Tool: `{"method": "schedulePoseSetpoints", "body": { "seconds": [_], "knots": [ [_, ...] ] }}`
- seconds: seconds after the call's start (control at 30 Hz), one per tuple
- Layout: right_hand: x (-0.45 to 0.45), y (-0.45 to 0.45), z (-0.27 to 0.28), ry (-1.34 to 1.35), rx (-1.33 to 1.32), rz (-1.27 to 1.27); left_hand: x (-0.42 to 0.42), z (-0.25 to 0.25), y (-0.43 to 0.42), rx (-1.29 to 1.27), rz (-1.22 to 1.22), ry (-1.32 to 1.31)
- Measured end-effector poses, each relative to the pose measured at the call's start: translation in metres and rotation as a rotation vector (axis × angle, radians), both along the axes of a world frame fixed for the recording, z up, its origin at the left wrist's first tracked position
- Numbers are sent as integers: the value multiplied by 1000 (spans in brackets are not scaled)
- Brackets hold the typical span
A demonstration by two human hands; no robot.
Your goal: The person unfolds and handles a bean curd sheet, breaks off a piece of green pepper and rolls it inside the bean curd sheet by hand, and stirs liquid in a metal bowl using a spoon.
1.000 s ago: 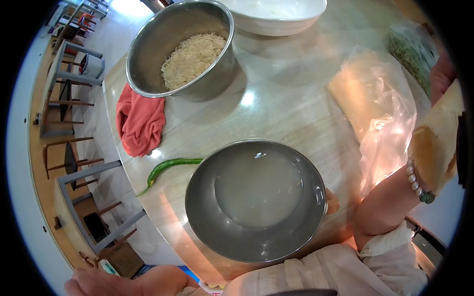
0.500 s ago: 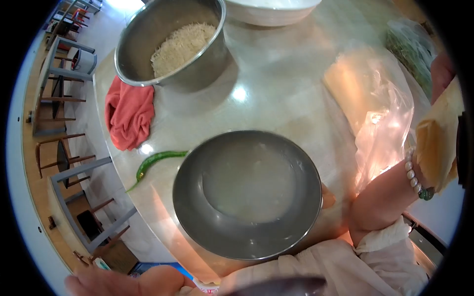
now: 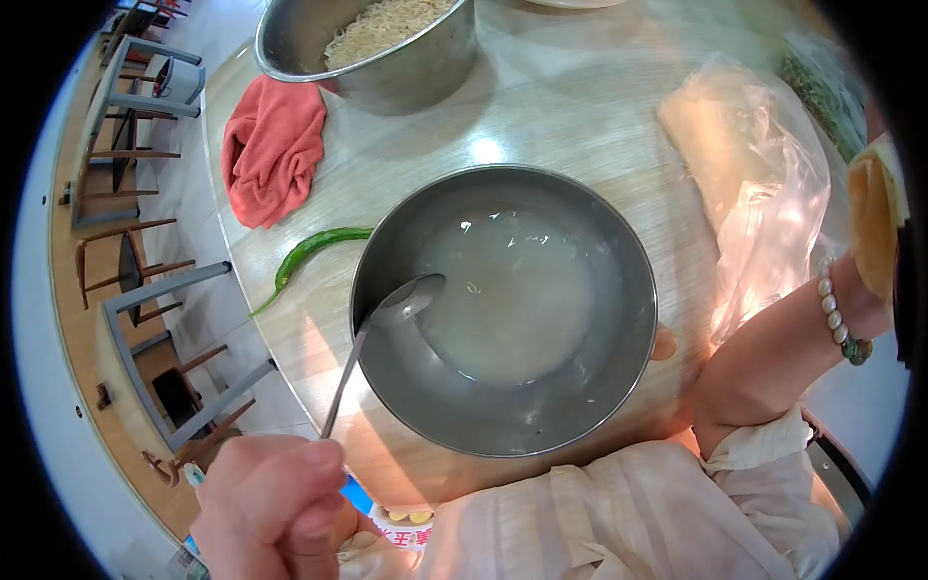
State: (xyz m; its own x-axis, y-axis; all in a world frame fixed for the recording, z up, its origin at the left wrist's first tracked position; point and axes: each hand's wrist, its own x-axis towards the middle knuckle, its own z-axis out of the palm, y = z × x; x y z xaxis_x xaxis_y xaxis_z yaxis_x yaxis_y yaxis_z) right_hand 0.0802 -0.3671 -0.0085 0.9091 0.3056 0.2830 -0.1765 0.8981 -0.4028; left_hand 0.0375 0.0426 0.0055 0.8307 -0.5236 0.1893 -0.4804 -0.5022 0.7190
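My left hand is closed on the handle of a metal spoon. The spoon's bowl hangs over the near-left inside of a steel bowl. Cloudy whitish liquid fills the bottom of this bowl. At the right edge my right forearm, with a beaded bracelet, is bent upward. A piece of yellowish bread is at the hand there; my right fingers are mostly hidden behind it and the dark edge of the view.
A green chili lies left of the bowl, beside a red cloth. Farther back stands a steel pot with shredded pale food. Clear plastic bags lie at right. A small brown-orange thing shows behind the bowl's right rim.
My left hand has risen from the lower left edge, and a spoon now shows in it over the bowl. The view has shifted, so the table things appear higher.
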Motion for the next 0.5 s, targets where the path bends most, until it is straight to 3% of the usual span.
{"method": "schedulePoseSetpoints", "body": {
  "seconds": [0.17,0.27,0.37,0.43,0.5],
  "knots": [
    [-1,-2,0,-1,6,16,-3,2,-10,121,-42,-20],
    [-3,-4,0,-6,3,23,-7,-7,-3,41,91,26],
    [-3,-6,0,-7,2,29,-4,-20,2,-76,224,171],
    [-4,-8,1,-6,-3,35,-3,-33,0,-427,412,476],
    [-4,-9,2,-2,-4,46,-2,-43,1,-514,475,573]
  ]
}}
